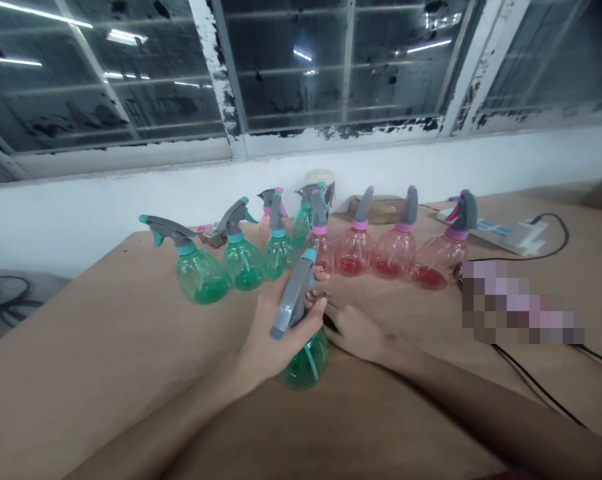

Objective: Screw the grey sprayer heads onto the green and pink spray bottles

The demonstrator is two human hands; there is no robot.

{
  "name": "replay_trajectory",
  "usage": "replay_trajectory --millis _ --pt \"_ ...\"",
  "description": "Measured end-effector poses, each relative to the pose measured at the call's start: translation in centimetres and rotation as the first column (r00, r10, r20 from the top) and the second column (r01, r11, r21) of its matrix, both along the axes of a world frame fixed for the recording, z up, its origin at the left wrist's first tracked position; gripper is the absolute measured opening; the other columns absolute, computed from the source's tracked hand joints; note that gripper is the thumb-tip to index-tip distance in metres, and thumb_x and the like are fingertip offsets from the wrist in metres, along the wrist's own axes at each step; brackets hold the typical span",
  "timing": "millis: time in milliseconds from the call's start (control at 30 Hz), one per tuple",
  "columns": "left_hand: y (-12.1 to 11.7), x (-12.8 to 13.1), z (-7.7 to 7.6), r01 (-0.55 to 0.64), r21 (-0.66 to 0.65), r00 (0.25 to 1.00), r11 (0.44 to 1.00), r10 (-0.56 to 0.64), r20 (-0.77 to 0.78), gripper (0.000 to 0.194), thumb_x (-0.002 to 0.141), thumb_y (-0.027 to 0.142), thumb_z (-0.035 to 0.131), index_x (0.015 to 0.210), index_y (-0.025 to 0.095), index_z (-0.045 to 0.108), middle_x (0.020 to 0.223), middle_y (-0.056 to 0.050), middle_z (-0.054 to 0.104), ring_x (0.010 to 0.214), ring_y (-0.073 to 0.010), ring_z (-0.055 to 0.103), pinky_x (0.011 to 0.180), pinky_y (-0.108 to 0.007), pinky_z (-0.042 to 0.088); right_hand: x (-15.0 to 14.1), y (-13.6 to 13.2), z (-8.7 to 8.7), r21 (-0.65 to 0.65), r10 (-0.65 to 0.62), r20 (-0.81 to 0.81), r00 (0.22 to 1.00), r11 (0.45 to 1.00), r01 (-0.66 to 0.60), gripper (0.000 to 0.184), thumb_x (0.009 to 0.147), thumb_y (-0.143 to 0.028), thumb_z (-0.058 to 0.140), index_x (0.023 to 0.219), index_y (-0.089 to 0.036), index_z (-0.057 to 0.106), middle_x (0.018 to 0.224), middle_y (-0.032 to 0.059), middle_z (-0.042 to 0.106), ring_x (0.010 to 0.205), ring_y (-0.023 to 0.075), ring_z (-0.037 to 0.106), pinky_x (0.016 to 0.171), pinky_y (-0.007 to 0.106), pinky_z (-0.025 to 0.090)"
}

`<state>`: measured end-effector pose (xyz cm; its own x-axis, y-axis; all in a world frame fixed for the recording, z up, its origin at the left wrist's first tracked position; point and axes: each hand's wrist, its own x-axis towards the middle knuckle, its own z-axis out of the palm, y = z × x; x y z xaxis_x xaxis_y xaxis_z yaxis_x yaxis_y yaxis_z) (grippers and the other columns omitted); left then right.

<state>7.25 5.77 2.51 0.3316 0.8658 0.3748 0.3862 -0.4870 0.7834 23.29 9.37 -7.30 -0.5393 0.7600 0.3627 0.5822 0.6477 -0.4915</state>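
Observation:
A green spray bottle (305, 365) with a grey head and teal collar stands close in front of me, its head tilted. My left hand (268, 337) is closed around its neck, thumb across the near side. From the right, my right hand (355, 330) is against the same bottle with fingers bent; its fingertips are partly hidden behind the left hand and bottle. Just beyond are green spray bottles (245, 267) on the left and pink ones (353, 257) on the right, several of each, with coloured liquid low inside.
Behind the bottles stand a white tub (319, 177) and a brown packet (381, 209). A white power strip (501, 230) with a black cable (531, 393) lies to the right, near a blurred-out patch. The wooden table (105, 347) meets a white wall under windows.

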Motion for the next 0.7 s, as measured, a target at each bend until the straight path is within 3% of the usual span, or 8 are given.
replay_trajectory --millis 300,500,700 --pt "-0.01 0.03 0.26 -0.013 0.032 1.000 0.999 0.013 -0.003 0.023 0.079 0.024 0.053 0.101 0.025 0.049 0.080 0.000 0.062 0.069 -0.0153 0.061 0.067 -0.030 0.049 0.00 0.24 -0.53 -0.010 -0.010 -0.025 1.000 1.000 0.009 0.038 0.085 -0.023 0.045 0.123 -0.018 0.046 0.126 0.0119 0.051 0.116 0.0226 0.049 0.095 0.043 0.041" --pt "-0.58 0.08 0.74 -0.038 0.058 0.999 0.998 0.039 -0.023 0.009 0.075 0.023 0.057 0.081 0.021 0.052 0.069 0.002 0.061 0.053 -0.0116 0.058 0.053 -0.025 0.048 0.02 0.05 0.01 -0.011 0.002 -0.017 1.000 1.000 -0.002 0.034 0.087 -0.030 0.045 0.117 -0.016 0.051 0.122 0.0123 0.054 0.112 0.0225 0.051 0.092 0.040 0.043" --pt "-0.19 0.22 0.49 0.002 0.044 1.000 0.999 -0.002 -0.005 0.022 0.077 0.022 0.055 0.099 0.024 0.051 0.087 -0.001 0.063 0.077 -0.0148 0.062 0.071 -0.028 0.050 0.03 0.05 0.13 -0.004 -0.001 -0.029 1.000 1.000 0.001 0.036 0.085 -0.024 0.046 0.120 -0.014 0.049 0.125 0.0136 0.052 0.112 0.0222 0.051 0.093 0.040 0.043"
